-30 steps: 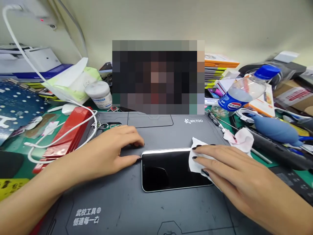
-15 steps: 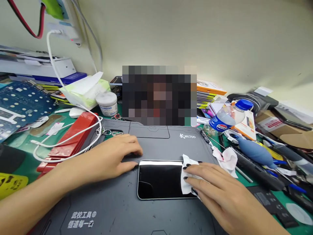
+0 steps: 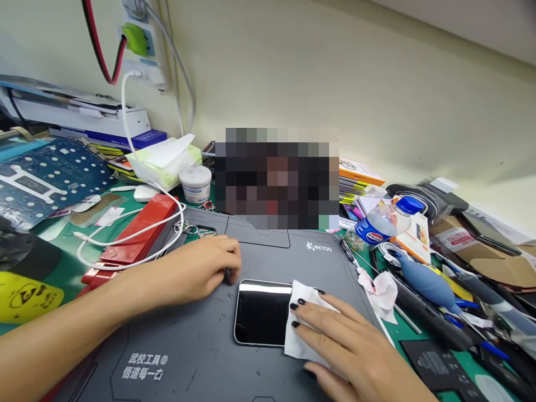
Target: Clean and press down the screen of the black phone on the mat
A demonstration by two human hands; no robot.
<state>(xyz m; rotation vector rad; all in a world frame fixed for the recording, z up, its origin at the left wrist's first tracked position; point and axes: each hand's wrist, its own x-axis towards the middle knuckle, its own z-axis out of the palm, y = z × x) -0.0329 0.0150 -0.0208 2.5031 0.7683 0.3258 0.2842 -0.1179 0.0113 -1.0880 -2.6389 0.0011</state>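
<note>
A phone (image 3: pixel 263 315) is lying face up on a grey mat (image 3: pixel 209 346). Its right-hand part is being covered by a white tissue (image 3: pixel 298 338), which is being pressed down by the right hand (image 3: pixel 355 346), its fingers being held spread and nearly flat. The left hand (image 3: pixel 205 265) is resting loosely curled just beside the phone's upper left corner, apparently without contact; whether anything is being enclosed beneath its fingers cannot be told.

Wiping is judged to be under way and unfinished. On the exposed glass, no smears are being made out; the covered part is being hidden from inspection.

The glass is showing glossy black, a pale reflection being carried along its upper edge, and is being framed by a thin, round-cornered silvery rim. The tissue is appearing soft and thin. The mat's matte surface is being marked by dark scuffs.

Farther right, a crumpled tissue (image 3: pixel 384 293), a bulbous blue rubber blower (image 3: pixel 427 279) and a tilted clear plastic bottle (image 3: pixel 384 223) are lying. On the left, a glossy red box (image 3: pixel 144 226) is being crossed by a smooth white cable (image 3: pixel 124 114).
</note>
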